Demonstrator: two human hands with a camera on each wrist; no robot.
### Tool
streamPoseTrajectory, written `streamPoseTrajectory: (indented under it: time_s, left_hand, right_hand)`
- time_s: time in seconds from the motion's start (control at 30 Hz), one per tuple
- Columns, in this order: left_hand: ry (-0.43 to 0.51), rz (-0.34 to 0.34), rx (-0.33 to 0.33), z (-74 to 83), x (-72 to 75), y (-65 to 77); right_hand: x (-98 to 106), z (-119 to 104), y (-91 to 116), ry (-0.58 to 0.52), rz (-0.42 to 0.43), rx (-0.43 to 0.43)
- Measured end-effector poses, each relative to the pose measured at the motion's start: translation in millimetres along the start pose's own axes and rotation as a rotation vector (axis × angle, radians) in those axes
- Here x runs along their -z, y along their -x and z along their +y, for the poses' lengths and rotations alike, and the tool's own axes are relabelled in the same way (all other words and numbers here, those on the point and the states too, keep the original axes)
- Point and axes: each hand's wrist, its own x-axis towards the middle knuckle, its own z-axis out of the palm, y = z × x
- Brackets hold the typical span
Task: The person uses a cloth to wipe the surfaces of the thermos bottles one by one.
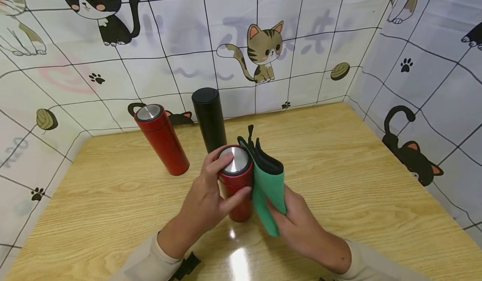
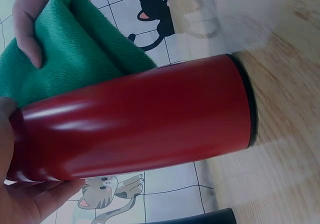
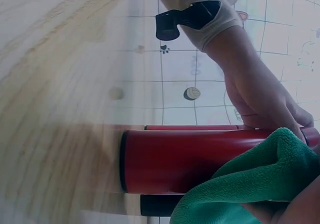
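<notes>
A red thermos [image 1: 241,207] with a silver lid top stands at the middle of the table. My left hand [image 1: 203,201] grips it near the top, one finger lying on the lid and the thumb across its front. In my right hand [image 1: 301,226] is a folded green cloth [image 1: 269,193] with black along its upper edge. That cloth lies against the thermos's right side. From the left wrist, the thermos [image 2: 140,119] shows a dark base ring near the wood. The right wrist view has the cloth [image 3: 260,174] overlapping the thermos's upper part.
A second red thermos [image 1: 163,140] stands back left. Beside it, a black thermos [image 1: 210,119] stands just behind my left hand. The wooden table [image 1: 357,168] meets a cat-printed, grid-lined backdrop [image 1: 312,17] at its back and sides. A dark strap piece [image 1: 188,266] shows at the left sleeve.
</notes>
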Motion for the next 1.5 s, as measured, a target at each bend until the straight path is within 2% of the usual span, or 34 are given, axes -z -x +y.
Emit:
streamPoseTrajectory:
  time_s: [0.13,0.3,0.43,0.6,0.77,0.97,1.23,1.37,1.5]
  left_hand:
    - [0.008,0.017,-0.002,-0.4,-1.7,-0.5]
    - [-0.032,0.068,-0.014,-2.3,-5.3,-0.8]
    - [-0.076,0.089,0.006,-2.5,-8.1,0.1]
    - [-0.134,0.097,0.048,-2.1,-11.1,-0.2]
    - [-0.175,0.100,0.057,-1.9,-12.7,-0.7]
    - [-0.137,0.076,0.053,-2.9,-11.1,2.1]
    - [-0.125,0.002,0.035,1.7,-0.8,-0.4]
    - [-0.115,-0.003,0.024,3.4,3.0,-3.8]
    - [-0.116,0.002,0.043,4.0,4.7,-7.8]
  right_hand:
    - [-2,4,-1,0.012,-0.020,-0.013]
    - [-3,10,-1,0.031,-0.058,-0.064]
    - [-4,13,0,0.058,-0.056,-0.087]
    - [-1,10,2,0.067,-0.017,-0.070]
    - [2,3,4,0.039,0.007,-0.021]
    - [0,4,2,0.020,-0.024,-0.009]
    - [-3,16,-2,0.066,-0.083,-0.105]
    - [0,15,-2,0.079,-0.073,-0.133]
    - [4,7,-1,0.050,-0.039,-0.092]
